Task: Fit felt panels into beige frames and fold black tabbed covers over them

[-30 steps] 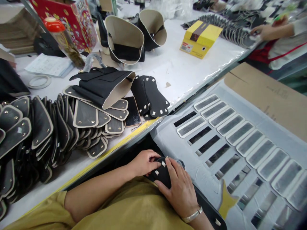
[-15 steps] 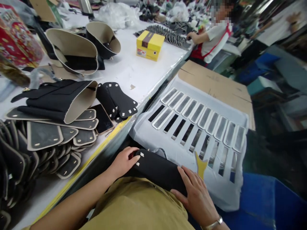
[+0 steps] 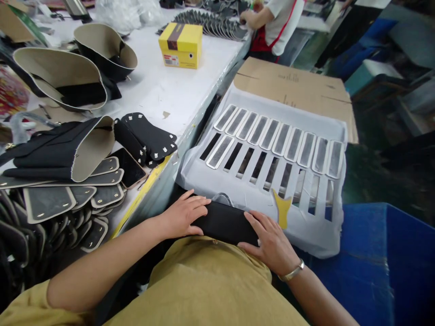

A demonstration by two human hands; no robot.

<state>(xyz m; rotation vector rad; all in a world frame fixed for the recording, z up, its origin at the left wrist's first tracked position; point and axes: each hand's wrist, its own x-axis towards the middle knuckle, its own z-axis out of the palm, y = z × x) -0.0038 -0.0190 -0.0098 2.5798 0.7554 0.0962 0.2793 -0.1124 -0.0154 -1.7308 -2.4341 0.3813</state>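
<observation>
A long black leather piece lies across my lap, just below the white sheet. My left hand rests on its left end with fingers stretched flat. My right hand presses on its right end, fingers spread; a silver bracelet sits on that wrist. Just beyond the piece, a white sheet carries rows of narrow grey strips with a yellow cut-out shape near its front edge.
On the white table to my left lie stacked black panels with studs, beige-edged pieces, curved bag shells and a yellow box. Cardboard lies behind the sheet. A blue bin stands right. Another person works at the far end.
The black piece has been laid flatter on my lap, its studs now hidden. Both hands have spread flat on its ends. My view has swung right and up.
</observation>
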